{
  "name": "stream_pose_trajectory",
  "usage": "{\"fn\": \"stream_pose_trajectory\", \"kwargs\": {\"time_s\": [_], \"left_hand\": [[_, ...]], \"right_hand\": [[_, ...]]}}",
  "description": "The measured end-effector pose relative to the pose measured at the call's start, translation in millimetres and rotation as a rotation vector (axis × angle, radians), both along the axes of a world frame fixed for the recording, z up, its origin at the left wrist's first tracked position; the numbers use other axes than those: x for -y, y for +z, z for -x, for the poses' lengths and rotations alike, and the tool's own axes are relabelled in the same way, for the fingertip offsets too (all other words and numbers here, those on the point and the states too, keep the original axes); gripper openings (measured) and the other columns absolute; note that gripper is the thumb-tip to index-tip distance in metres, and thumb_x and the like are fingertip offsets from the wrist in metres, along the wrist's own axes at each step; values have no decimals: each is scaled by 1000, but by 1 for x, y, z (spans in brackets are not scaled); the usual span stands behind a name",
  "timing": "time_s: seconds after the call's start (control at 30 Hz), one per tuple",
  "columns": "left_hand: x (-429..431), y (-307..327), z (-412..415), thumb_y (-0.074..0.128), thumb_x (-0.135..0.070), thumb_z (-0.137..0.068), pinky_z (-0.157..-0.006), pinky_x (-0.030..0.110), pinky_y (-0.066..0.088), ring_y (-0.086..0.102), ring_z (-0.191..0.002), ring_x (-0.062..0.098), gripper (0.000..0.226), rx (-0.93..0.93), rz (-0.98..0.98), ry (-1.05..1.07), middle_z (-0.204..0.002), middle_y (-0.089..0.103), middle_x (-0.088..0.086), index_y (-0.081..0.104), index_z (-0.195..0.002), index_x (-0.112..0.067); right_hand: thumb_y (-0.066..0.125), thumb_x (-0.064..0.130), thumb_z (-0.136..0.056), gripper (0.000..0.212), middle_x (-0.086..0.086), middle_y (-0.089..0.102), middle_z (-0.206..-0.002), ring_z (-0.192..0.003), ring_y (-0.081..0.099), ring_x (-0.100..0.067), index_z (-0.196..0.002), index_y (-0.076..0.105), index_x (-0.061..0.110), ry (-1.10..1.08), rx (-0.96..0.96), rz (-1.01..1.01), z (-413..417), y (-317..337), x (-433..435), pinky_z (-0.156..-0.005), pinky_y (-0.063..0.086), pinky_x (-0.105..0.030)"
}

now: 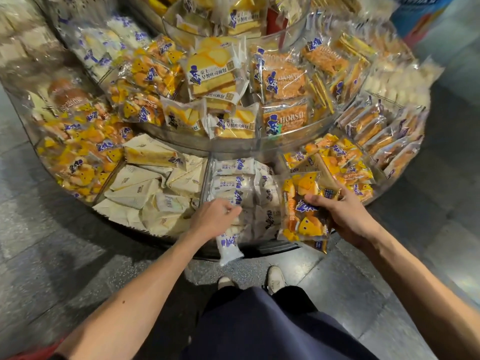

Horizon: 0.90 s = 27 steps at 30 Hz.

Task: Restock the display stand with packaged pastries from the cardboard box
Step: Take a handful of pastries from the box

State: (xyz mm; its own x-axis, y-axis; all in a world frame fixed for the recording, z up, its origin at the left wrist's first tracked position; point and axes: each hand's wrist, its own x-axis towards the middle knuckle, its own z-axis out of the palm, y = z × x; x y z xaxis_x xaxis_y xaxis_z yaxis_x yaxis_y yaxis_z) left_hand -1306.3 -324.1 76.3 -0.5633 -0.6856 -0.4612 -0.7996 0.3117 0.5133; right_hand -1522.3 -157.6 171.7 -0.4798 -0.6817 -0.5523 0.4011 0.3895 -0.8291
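A round tiered display stand (pixel 181 146) with clear compartments fills the upper view. My right hand (pixel 340 211) is closed on yellow-and-orange pastry packs (pixel 304 216), held over the stand's front edge beside a bin of like packs (pixel 337 162). My left hand (pixel 215 216) grips a white pastry pack (pixel 230 246) that hangs over the front rim of the bin of white packs (pixel 239 178). The cardboard box is not in view.
Cream triangular sandwich packs (pixel 148 188) fill the bin left of my left hand. The upper tier holds toast packs (pixel 213 74) and brown Horsh packs (pixel 283 81). My shoes (pixel 275 279) stand on the grey tiled floor close to the stand's base.
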Motion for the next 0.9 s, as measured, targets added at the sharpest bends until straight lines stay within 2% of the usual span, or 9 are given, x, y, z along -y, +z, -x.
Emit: {"fn": "stream_pose_trajectory", "kwargs": {"time_s": [0.07,0.1,0.2,0.33,0.4,0.5,0.67,0.8,0.9], "left_hand": [[8,11,8,43,-52,-100,-78,28,49,61,-66,22,41,-104,-94,105,-70,56,-7,65,-89,-18],[12,17,14,40,-48,-100,-88,33,50,60,-74,19,40,-157,-160,160,-76,58,-4,64,-92,-17],[22,38,30,35,-35,-97,-103,42,38,50,-122,21,40,-277,-369,259,-136,55,5,63,-118,-16],[29,45,56,40,-2,-94,-66,26,43,51,-86,12,39,-354,-456,276,-130,50,6,54,-131,-5],[31,42,70,43,-1,-96,-59,26,47,53,-77,15,32,-419,-461,363,-121,57,14,54,-126,-5],[38,33,91,57,-8,-97,-81,38,60,65,-82,14,19,-454,-365,444,-112,59,4,58,-113,-18],[38,25,121,64,-10,-94,-95,45,52,63,-101,21,16,-433,-95,349,-102,50,-17,55,-102,-21],[39,7,133,65,-20,-94,-80,34,39,53,-102,22,20,-328,88,274,-101,55,-7,49,-102,-28],[40,-5,138,66,-27,-93,-76,37,42,53,-100,26,22,-198,239,176,-98,58,1,52,-110,-24]], "right_hand": [[79,10,-64,66,-15,75,-104,-80,75,-26,-126,57,13,-52,-3,12,3,2,-2,-61,63,-37],[79,10,-64,66,-15,75,-102,-80,75,-26,-127,57,11,-71,-11,22,6,4,-4,-63,63,-38],[78,8,-67,63,-12,77,-97,-76,75,-24,-127,57,9,-117,-32,35,14,10,-8,-65,63,-39],[75,3,-75,53,-11,77,-94,-73,74,-23,-124,58,11,-166,-10,49,31,10,-12,-70,62,-41],[77,7,-69,59,-13,77,-98,-75,74,-25,-126,59,10,-164,-7,50,40,11,-11,-74,60,-45],[78,8,-68,61,-13,77,-96,-74,74,-25,-126,58,10,-158,-5,50,56,9,-4,-74,60,-46],[85,16,-57,77,-21,73,-107,-98,70,-42,-129,57,9,-122,10,37,83,7,11,-94,51,-63],[88,20,-52,78,-20,73,-108,-99,70,-41,-124,59,13,-68,38,42,101,0,25,-95,50,-63],[84,14,-62,65,-15,76,-101,-89,73,-32,-122,59,13,-2,52,44,112,-6,31,-81,60,-48]]}}
